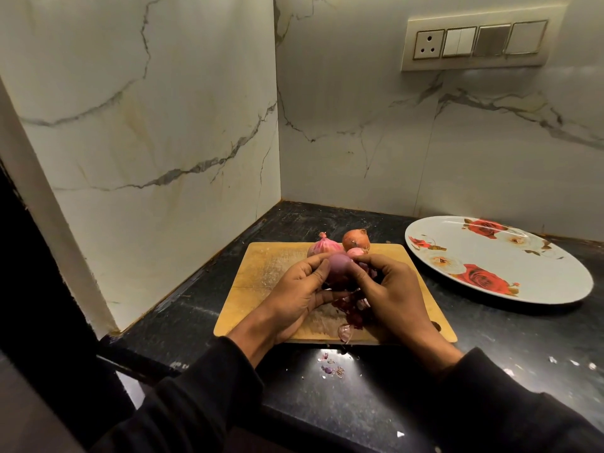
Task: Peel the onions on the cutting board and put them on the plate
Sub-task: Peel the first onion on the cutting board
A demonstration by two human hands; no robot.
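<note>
A purple onion (340, 268), mostly bare of skin, is held above the wooden cutting board (261, 273). My left hand (299, 289) grips it from the left. My right hand (390, 289) pinches at its right side, where loose skin hangs. Behind them on the board stand a pink onion (322, 247), an orange-brown onion (355, 239) and a small pink one (356, 252), partly hidden. Torn purple skins (351, 313) lie on the board under my hands. The white plate with red roses (496, 259) sits to the right, with nothing on it.
The board lies in a corner of a black countertop (490, 348), with marble walls at the left and back. Bits of skin (331, 366) are scattered on the counter in front of the board. A switch panel (474, 42) is on the back wall.
</note>
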